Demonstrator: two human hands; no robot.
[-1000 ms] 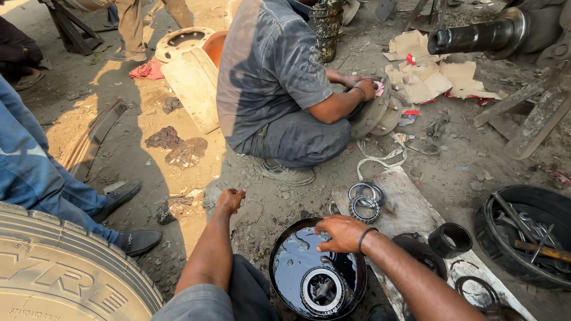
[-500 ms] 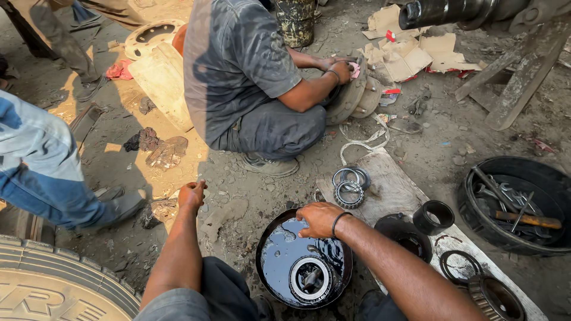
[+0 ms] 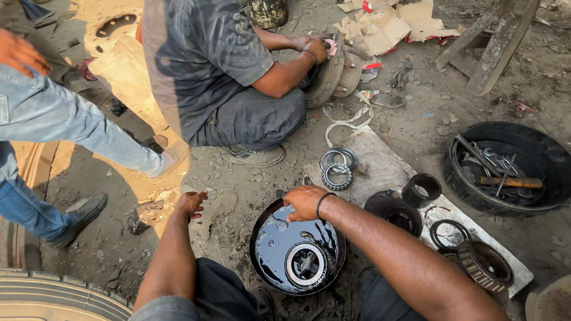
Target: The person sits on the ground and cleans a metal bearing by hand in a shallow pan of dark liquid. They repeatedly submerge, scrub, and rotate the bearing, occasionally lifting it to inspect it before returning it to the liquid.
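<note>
Low in the middle of the frame stands a round black pan, filled with dark shining liquid, and a large bearing ring lies in it, near its lower right side. The right hand rests palm down on the upper rim of the pan, with the fingers bent together over the edge. I cannot tell whether they really clasp the rim or only lie on it. The left hand hangs over the bare ground left of the pan, loosely spread, and it holds nothing. To my judgement the work is at the step of soaking and washing the bearing ring, and the hands are only steadying the pan, because neither one is in the liquid. A next move would call for a firm hold on the pan and a reach down into the liquid, where the ring is probably slippery and heavy. Right of the pan, a wooden board runs toward the lower right, with a roller bearing, a black sleeve and a tapered bearing on it. At the right edge sits a black tub of tools. In the upper middle a squatting co-worker holds a wheel hub.
</note>
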